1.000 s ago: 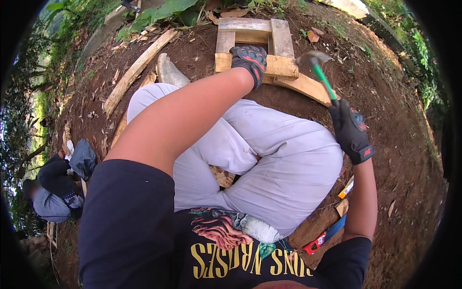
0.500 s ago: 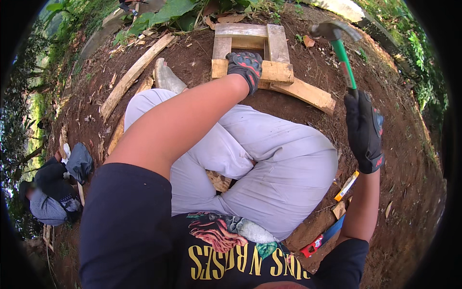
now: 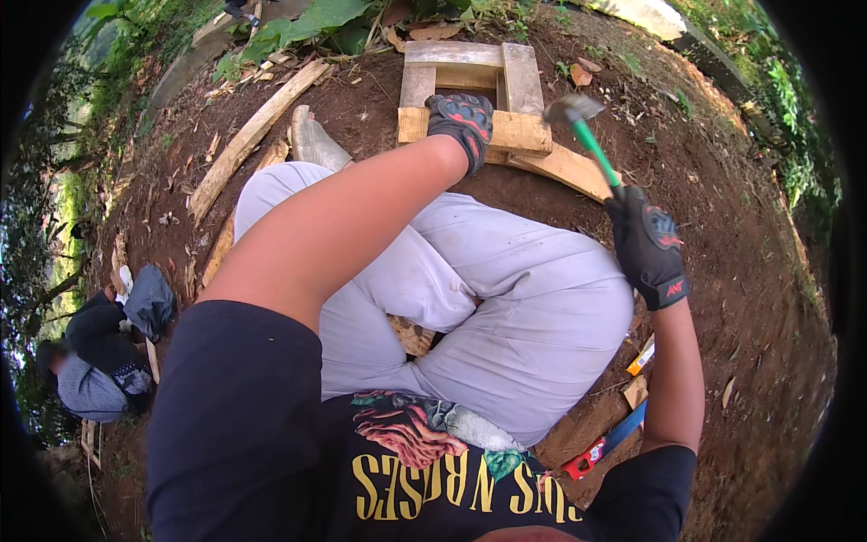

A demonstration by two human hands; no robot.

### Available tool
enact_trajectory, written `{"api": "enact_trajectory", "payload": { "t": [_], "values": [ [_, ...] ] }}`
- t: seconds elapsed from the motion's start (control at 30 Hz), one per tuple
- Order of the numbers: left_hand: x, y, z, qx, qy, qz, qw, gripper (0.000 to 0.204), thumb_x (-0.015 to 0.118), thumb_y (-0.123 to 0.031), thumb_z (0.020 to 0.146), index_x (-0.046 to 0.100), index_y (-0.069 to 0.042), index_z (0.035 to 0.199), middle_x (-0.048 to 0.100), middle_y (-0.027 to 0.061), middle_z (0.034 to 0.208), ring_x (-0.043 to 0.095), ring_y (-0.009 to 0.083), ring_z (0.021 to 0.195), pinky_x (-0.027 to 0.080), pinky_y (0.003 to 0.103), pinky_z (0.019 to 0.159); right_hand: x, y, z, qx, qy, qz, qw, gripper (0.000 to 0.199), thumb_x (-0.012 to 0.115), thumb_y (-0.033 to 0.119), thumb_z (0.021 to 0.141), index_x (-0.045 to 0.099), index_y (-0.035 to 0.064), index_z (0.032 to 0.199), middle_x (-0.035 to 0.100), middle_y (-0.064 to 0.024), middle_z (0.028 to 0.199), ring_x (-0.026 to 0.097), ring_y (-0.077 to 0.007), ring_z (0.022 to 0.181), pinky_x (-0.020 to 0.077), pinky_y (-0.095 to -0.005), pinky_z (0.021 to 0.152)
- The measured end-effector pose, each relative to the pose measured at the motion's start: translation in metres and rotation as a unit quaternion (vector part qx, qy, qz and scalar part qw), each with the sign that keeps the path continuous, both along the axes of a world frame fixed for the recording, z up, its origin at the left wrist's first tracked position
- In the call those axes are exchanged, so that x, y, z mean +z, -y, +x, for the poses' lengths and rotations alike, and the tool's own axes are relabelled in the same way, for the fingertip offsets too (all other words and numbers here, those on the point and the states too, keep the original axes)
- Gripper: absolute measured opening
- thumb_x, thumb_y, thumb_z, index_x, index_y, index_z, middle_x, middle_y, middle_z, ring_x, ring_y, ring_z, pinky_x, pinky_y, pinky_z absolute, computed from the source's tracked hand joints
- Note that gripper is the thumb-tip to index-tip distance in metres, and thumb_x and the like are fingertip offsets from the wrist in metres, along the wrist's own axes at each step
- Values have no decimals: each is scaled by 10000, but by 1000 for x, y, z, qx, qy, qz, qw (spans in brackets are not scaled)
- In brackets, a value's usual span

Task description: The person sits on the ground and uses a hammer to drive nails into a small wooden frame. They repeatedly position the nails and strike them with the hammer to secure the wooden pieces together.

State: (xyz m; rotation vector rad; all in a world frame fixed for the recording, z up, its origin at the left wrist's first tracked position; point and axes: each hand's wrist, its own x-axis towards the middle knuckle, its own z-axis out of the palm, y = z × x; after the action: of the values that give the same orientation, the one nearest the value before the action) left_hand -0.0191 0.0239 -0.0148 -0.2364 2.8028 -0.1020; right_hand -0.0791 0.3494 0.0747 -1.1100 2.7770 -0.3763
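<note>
A square wooden frame point(image 3: 519, 81) made of short planks lies on the soil ahead of me. My left hand point(image 3: 462, 125), in a black and red work glove, is closed at the frame's near plank point(image 3: 519, 133); its fingertips are turned away from view. Gloved alike, my right hand point(image 3: 648, 248) grips the green handle of a hammer point(image 3: 591, 149). The metal hammer head, slightly blurred, hangs just right of the frame. Under the near plank, a longer board point(image 3: 569, 172) slants out to the right.
Long wooden poles point(image 3: 257, 140) lie on the left. Beside my right forearm are a red-handled blue-bladed tool point(image 3: 589, 458), a wood offcut point(image 3: 635, 392) and a yellow package point(image 3: 642, 356). Another person point(image 3: 95, 361) crouches at far left. Large leaves point(image 3: 316, 25) border the far side.
My right hand has swung the hammer leftward and slightly down, bringing its head closer to the frame. My left hand stays in place on the near plank.
</note>
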Motion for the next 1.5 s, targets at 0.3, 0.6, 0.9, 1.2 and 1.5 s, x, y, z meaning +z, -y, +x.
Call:
{"api": "enact_trajectory", "payload": {
  "t": [0.3, 0.6, 0.9, 1.2, 1.5],
  "values": [
    [2, 6, 3, 5, 18, 22, 1000, 413, 755, -230, 885, 669, -67, 1254, 766, 131, 1176, 759, 309, 1111, 575, 490, 904, 25, 21, 5, -19, 21, 21, 999, 224, 618, 281, 1075, 674, 67, 1105, 716, -238, 917, 721, -430, 842, 544, -547, 716],
    [-7, 7, 3, 6, 4, 12, 1000, 393, 731, -206, 910, 663, -78, 1275, 756, 128, 1226, 754, 292, 1130, 581, 496, 895, 44, 30, 11, -79, 2, -43, 996, 258, 584, 316, 1095, 661, 75, 1147, 710, -221, 919, 711, -435, 822, 521, -562, 697],
    [-5, 7, 6, 0, 4, 15, 1000, 363, 709, -221, 931, 661, -80, 1263, 755, 118, 1220, 751, 290, 1133, 566, 520, 897, 35, 18, 1, -57, 38, 3, 998, 233, 578, 273, 1108, 672, 59, 1098, 712, -210, 940, 715, -407, 818, 522, -527, 671],
    [-9, 11, 5, 8, 6, 18, 1000, 348, 714, -243, 919, 674, -98, 1233, 758, 115, 1186, 754, 286, 1107, 564, 499, 896, 33, 16, -6, -74, 85, -100, 989, 262, 574, 278, 1114, 675, 36, 1109, 694, -202, 887, 711, -412, 793, 528, -494, 670],
    [-8, 18, 4, 11, -11, 30, 999, 427, 788, -196, 842, 664, -82, 1234, 762, 138, 1159, 760, 301, 1085, 576, 471, 883, 43, 45, -19, -21, 56, -59, 996, 246, 586, 282, 1097, 663, 49, 1104, 665, -204, 887, 695, -419, 813, 518, -509, 684]
  ]
}}
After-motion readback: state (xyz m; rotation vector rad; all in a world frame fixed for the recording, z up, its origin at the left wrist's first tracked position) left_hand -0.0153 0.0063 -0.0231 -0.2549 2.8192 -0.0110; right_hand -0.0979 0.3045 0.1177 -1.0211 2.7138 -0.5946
